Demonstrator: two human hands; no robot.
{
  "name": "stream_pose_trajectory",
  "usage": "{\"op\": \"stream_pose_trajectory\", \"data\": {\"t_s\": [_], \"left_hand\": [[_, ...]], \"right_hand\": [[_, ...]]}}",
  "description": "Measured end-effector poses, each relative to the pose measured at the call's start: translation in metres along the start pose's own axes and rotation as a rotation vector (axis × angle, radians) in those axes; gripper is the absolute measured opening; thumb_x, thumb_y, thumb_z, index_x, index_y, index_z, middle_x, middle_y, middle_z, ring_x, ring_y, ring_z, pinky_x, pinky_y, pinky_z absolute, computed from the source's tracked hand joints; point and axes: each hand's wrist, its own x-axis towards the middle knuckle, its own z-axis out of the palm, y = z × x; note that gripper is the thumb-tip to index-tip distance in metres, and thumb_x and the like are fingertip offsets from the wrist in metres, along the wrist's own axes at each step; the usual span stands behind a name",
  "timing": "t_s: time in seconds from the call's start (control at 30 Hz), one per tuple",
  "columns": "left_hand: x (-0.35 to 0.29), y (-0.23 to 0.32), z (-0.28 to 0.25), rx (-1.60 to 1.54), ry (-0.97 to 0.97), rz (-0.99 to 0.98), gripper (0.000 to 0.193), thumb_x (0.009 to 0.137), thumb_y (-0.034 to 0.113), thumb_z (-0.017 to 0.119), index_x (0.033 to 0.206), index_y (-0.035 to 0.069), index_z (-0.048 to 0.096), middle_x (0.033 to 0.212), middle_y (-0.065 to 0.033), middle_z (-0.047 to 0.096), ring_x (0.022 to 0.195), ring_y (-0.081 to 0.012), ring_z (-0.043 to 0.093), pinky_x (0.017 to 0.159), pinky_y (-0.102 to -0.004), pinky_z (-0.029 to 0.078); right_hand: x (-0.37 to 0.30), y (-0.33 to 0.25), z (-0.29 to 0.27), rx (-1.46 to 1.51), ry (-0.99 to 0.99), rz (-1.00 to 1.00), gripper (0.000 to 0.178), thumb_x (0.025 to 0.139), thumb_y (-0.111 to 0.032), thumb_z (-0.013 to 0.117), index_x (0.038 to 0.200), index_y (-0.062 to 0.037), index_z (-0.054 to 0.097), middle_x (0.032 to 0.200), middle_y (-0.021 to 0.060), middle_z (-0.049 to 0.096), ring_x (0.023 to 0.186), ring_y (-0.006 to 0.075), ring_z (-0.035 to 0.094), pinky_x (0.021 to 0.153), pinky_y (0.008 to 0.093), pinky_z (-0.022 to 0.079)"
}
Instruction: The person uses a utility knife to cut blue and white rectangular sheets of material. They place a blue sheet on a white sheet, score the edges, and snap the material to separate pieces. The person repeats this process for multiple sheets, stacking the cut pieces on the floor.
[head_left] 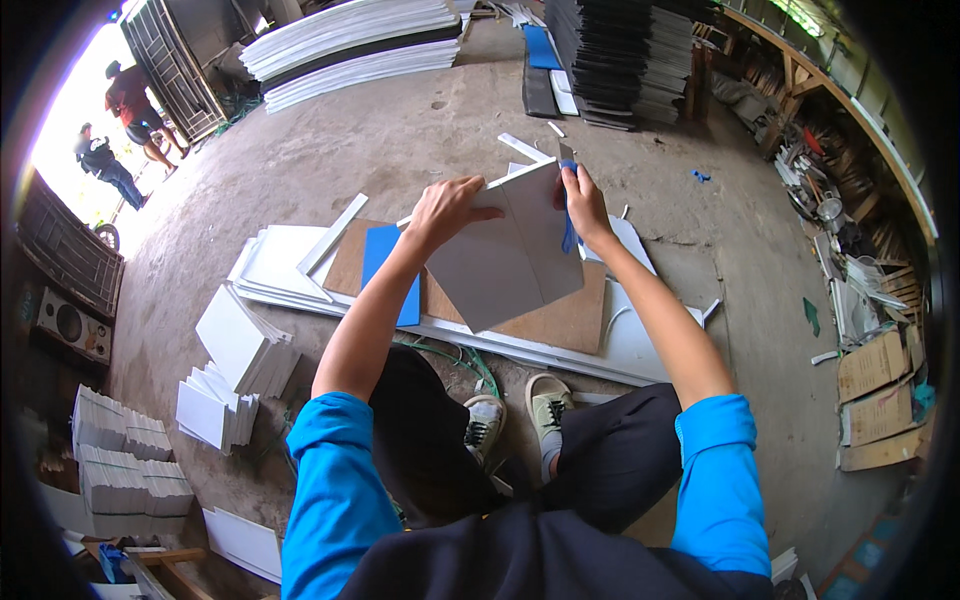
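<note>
My left hand (447,212) is closed over the upper left edge of a folded white board (500,255), which looks grey in shade and is tilted up in front of me. A crease or cut line runs down the board. At its upper right corner, my right hand (584,203) closes around a knife (568,165) with a flat grey blade and blue wrapping on its handle. The blade points up, away from me, beside the board's edge. Below lie a brown board (560,320) and a blue sheet (395,280) on a low pile of white boards (480,345).
Stacks of small white panels (245,345) stand left of my feet, with more bundles (130,460) beyond. Tall stacks of white boards (350,50) and black boards (605,60) stand ahead. Cardboard (880,385) lies right. Two people (140,115) are by the doorway.
</note>
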Motion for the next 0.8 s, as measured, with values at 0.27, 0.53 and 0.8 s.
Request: {"op": "stream_pose_trajectory", "data": {"t_s": [0.27,0.53,0.8], "left_hand": [[0.007,0.004,0.019,-0.076,0.076,0.513,0.037,0.063,0.035,0.069,0.076,0.006,0.048,0.074,-0.0061,0.053,0.074,-0.0245,0.056,0.067,-0.0353,0.045],[0.013,0.002,0.043,0.063,0.059,0.721,0.038,0.063,0.037,0.067,0.081,0.009,0.049,0.074,-0.0009,0.05,0.071,-0.0164,0.053,0.065,-0.0295,0.043],[0.024,0.006,0.069,0.065,0.07,0.33,0.044,0.076,0.053,0.054,0.071,0.01,0.059,0.072,-0.001,0.06,0.071,-0.016,0.059,0.069,-0.03,0.043]], "right_hand": [[-0.001,0.055,-0.002,0.241,0.099,0.063,0.033,0.087,-0.03,0.043,0.087,0.0005,0.055,0.076,0.0105,0.058,0.074,0.0197,0.055,0.067,0.0302,0.041],[0.007,0.088,0.026,0.245,0.094,0.193,0.029,0.086,-0.029,0.044,0.089,-0.0027,0.055,0.075,0.0097,0.06,0.072,0.0206,0.057,0.067,0.031,0.042],[0.022,0.124,0.034,0.12,0.202,0.206,0.032,0.086,-0.034,0.039,0.095,-0.0056,0.051,0.089,0.0134,0.061,0.084,0.0285,0.058,0.073,0.0375,0.043]]}}
